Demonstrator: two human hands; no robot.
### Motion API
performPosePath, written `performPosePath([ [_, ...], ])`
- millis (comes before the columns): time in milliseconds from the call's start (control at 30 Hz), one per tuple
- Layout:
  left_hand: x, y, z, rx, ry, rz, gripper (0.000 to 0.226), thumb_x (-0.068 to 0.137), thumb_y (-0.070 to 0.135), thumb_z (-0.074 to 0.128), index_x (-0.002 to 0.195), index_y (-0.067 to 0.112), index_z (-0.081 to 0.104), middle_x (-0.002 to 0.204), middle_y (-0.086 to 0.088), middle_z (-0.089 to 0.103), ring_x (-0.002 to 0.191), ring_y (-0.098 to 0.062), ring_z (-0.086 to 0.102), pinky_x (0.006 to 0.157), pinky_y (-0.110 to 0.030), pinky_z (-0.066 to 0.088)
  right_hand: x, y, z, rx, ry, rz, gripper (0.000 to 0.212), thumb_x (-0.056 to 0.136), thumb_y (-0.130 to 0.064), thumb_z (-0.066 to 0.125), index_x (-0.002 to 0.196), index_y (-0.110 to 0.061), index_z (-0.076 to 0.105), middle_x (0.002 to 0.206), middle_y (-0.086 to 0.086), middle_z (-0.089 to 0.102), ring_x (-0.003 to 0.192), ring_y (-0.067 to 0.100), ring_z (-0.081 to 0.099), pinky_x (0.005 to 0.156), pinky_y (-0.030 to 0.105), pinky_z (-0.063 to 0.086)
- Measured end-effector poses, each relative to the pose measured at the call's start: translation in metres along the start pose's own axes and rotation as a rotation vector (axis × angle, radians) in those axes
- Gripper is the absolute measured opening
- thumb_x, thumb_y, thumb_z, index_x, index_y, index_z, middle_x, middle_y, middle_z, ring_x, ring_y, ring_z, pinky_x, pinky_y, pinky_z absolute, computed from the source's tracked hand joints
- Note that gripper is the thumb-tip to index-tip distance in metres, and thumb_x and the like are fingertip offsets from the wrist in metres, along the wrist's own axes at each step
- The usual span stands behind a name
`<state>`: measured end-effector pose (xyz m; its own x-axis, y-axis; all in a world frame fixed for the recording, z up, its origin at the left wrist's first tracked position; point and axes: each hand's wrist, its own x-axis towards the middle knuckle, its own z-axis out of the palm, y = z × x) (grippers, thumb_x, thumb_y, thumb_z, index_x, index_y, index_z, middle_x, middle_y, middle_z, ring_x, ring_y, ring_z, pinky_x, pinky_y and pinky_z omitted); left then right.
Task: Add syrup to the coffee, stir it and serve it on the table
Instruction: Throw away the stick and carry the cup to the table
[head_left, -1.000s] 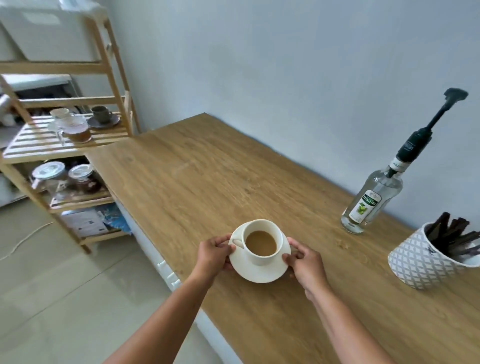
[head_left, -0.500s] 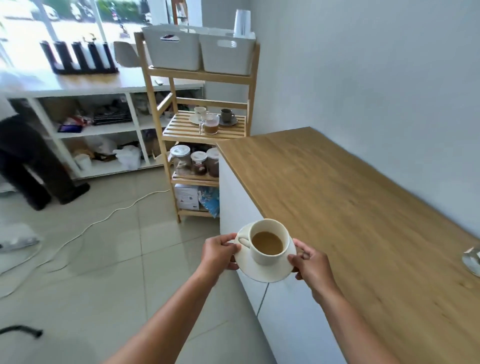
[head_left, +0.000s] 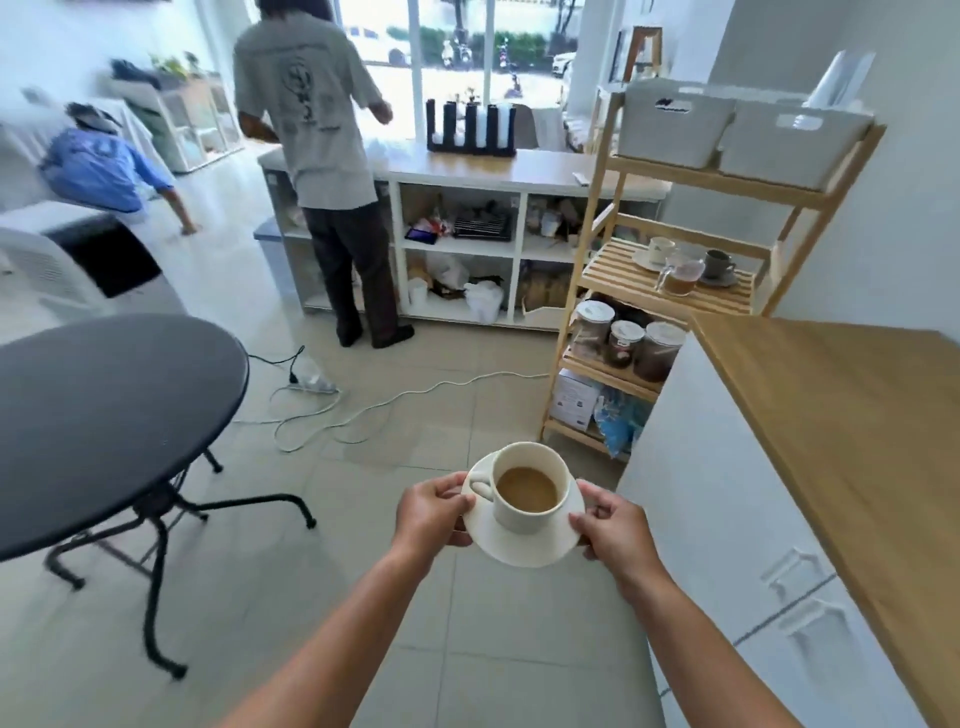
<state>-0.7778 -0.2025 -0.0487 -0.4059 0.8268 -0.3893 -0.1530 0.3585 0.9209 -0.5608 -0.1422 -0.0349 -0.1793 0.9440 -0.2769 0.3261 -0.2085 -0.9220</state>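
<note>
A white cup (head_left: 524, 512) of milky coffee stands on a white saucer (head_left: 519, 551), carried in the air over the tiled floor. My left hand (head_left: 434, 512) grips the saucer's left rim, next to the cup's handle. My right hand (head_left: 610, 527) grips the right rim. A round black table (head_left: 104, 410) on thin black legs stands at the left. The syrup bottle is out of view.
The wooden counter (head_left: 841, 441) with white drawers runs along the right. A wooden shelf rack (head_left: 691, 249) with cups, jars and white bins stands behind it. A white cable (head_left: 363, 410) lies across the floor. One person stands at the far white counter (head_left: 498, 171); another bends at far left.
The cup and saucer have left the wooden counter and now hang over the floor in both hands. My view has swung left, bringing the black table and the room into sight.
</note>
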Motion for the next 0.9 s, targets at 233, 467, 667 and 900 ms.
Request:
performPosePath([
  [233,-0.002,-0.005,-0.110,-0.146,0.260,-0.023,0.033,0.090,-0.002,0.062,0.117,0.012,0.075,0.089,-0.010,0.076,0.058,-0.016,0.067,0.053,-0.029,0.058,0.031,-0.040,0.112,-0.059,-0.248,-0.033,0.045,0.087,0.003,0.061,0.127,-0.018,0.062,0.076,0.008,0.068,0.054,0.012,0.054,0.051,0.028,0.042],
  [467,0.005,-0.003,-0.208,-0.220,0.467,-0.009,0.034,0.089,-0.005,0.059,0.115,0.012,0.075,0.080,-0.008,0.072,0.054,-0.014,0.063,0.049,-0.027,0.056,0.071,-0.071,0.233,-0.104,-0.464,-0.080,0.044,0.086,0.004,0.062,0.120,-0.022,0.065,0.061,-0.003,0.065,0.044,0.006,0.054,0.044,0.024,0.040],
  [667,0.029,0.007,-0.287,-0.261,0.622,-0.021,0.034,0.090,-0.005,0.058,0.112,0.015,0.075,0.074,-0.002,0.072,0.054,-0.013,0.063,0.052,-0.029,0.057,0.099,-0.107,0.332,-0.140,-0.616,-0.114,0.044,0.086,0.003,0.062,0.121,-0.023,0.065,0.068,0.006,0.064,0.045,0.008,0.056,0.045,0.025,0.040],
  [900,0.062,0.017,-0.364,-0.282,0.739,-0.021,0.033,0.091,-0.003,0.055,0.105,0.015,0.079,0.067,0.003,0.072,0.052,-0.012,0.063,0.050,-0.026,0.055,0.137,-0.149,0.435,-0.204,-0.773,-0.169,0.045,0.087,0.001,0.062,0.122,-0.028,0.063,0.072,0.006,0.064,0.047,0.007,0.056,0.046,0.024,0.041],
])
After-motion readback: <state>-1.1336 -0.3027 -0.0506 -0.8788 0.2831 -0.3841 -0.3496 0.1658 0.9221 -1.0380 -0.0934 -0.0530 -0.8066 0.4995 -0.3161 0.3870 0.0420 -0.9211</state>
